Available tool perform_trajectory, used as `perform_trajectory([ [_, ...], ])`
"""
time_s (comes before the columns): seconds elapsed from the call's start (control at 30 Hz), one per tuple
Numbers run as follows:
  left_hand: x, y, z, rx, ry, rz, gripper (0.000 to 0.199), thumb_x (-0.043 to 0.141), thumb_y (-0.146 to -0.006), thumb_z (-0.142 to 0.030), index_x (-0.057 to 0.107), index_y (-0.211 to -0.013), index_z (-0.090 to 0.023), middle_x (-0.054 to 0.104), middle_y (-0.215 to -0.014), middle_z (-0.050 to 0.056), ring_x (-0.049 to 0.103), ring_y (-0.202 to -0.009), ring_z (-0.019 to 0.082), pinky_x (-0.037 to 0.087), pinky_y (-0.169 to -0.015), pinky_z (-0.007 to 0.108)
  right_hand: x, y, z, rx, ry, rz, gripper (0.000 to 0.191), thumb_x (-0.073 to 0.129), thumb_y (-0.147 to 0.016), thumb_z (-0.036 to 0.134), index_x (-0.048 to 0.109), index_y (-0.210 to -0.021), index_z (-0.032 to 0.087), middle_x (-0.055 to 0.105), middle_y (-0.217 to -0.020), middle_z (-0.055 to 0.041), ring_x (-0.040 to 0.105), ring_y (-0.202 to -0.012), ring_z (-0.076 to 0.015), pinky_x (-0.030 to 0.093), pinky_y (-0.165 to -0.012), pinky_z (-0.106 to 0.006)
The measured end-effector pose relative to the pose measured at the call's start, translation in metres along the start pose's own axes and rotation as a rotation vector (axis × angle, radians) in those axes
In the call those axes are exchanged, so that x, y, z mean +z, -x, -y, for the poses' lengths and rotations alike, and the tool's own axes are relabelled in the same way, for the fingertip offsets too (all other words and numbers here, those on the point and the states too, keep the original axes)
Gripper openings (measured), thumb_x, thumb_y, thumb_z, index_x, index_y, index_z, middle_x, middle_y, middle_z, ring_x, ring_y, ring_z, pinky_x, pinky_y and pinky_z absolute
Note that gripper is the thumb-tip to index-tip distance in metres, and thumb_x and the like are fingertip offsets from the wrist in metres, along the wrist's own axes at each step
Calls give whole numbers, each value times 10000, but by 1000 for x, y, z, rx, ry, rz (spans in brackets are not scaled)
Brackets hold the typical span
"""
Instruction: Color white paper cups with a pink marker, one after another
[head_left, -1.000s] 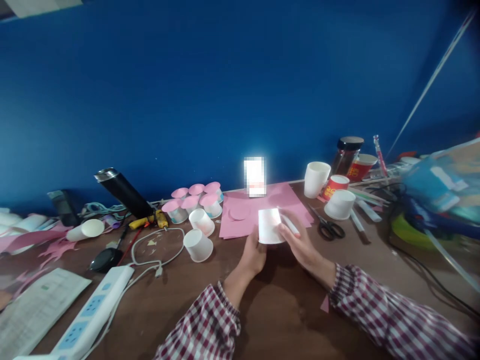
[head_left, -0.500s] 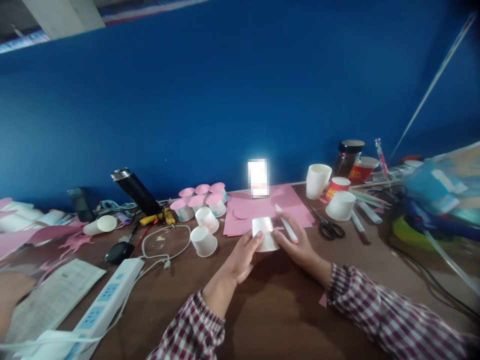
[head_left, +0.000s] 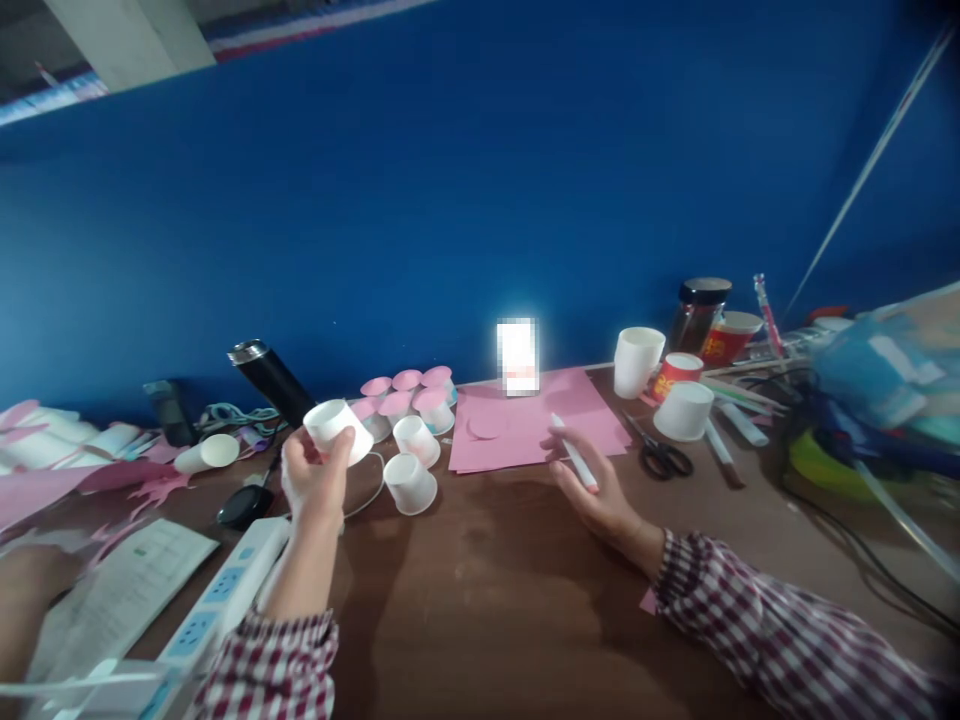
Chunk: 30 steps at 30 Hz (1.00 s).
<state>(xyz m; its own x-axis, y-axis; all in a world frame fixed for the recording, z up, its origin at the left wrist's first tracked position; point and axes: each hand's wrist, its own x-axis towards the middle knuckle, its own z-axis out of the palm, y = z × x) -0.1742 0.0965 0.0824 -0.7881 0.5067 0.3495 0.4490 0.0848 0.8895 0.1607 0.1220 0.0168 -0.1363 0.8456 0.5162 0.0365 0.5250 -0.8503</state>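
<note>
On the brown table point(head_left: 480, 620) lies pink paper point(head_left: 544, 425) — left of it the left hand point(head_left: 313, 488), near its front edge the right hand point(head_left: 604, 500), both grasping: the left a raised white cup point(head_left: 324, 420) near two more cups point(head_left: 405, 483), the right a pen point(head_left: 574, 458)

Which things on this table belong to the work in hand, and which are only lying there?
Seemingly in use:
- white cup, in left hand
- white pen-like tool, in right hand
- pink-topped cups
- pink paper

Probably just lying about:
- black flask
- power strip
- dark-lidded jar
</note>
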Motion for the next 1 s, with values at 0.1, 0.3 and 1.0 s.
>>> perform_trajectory([
  [0.1,14,-16,31,-153,-187,100,581,689,-693,-490,601,-1147,-138,680,-1053,122,672,-941,293,546,-828,432,-1,-1,1,7,24,18,312,580,-928,275,553,-1234,221,671,-1083,-97,657,-922,-198,578,-803,-346],
  [0.3,17,-13,49,-84,-232,235,481,727,-662,-431,636,-1041,-149,710,-930,105,683,-926,315,523,-872,441,-2,-1,3,31,27,56,301,569,-930,287,552,-1222,212,666,-1076,-98,658,-887,-191,580,-782,-339],
  [1.0,7,62,20,-287,515,538,643,816,-632,-509,581,-1133,-184,692,-1046,80,673,-960,263,540,-850,382,-1,-1,4,18,6,58,324,566,-925,268,555,-1245,216,668,-1085,-94,662,-899,-186,574,-815,-342],
])
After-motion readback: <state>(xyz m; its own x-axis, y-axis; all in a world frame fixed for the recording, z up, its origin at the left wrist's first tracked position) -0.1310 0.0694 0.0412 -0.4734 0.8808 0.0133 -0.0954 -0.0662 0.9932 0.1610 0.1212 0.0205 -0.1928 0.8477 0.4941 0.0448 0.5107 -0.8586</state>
